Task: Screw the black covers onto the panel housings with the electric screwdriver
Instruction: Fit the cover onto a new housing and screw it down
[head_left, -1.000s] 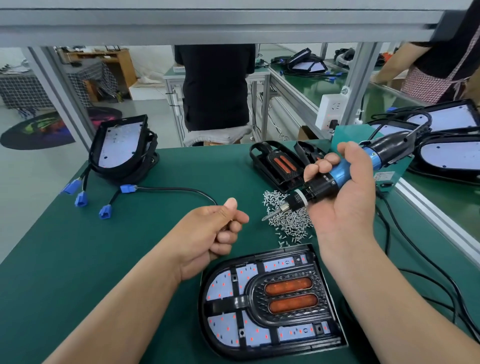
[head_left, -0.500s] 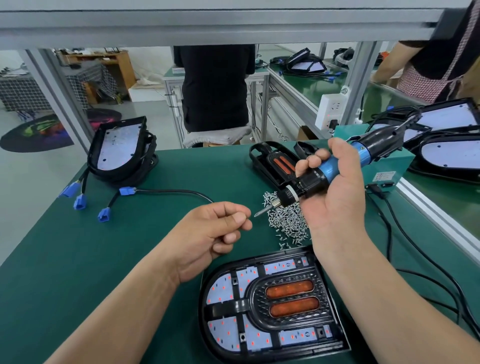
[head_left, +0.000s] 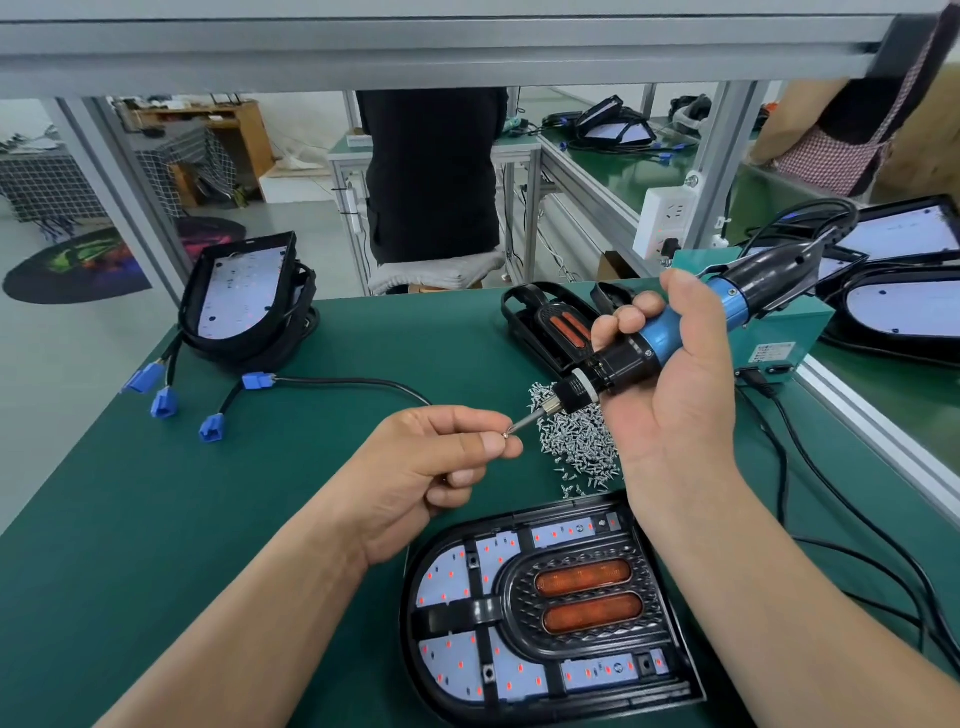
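Since a second ago, our left hand (head_left: 431, 467) has uncurled from a loose fist and reached right. It now pinches a tiny screw (head_left: 506, 435) between thumb and forefinger, right at the bit of the electric screwdriver (head_left: 649, 348). Our right hand (head_left: 675, 395) grips the driver round its blue barrel, slanted over the pile of screws (head_left: 576, 441).

The black cover (head_left: 582, 639) lies in the panel housing (head_left: 415, 623) on the bench (head_left: 208, 519), just below both hands. To do this well, we seat the screw head squarely on the bit — it may already be touching, though it is too small to tell — and release only once it holds.

Compared with earlier, the driver has come lower and leftward, while housing and pile lie as before.
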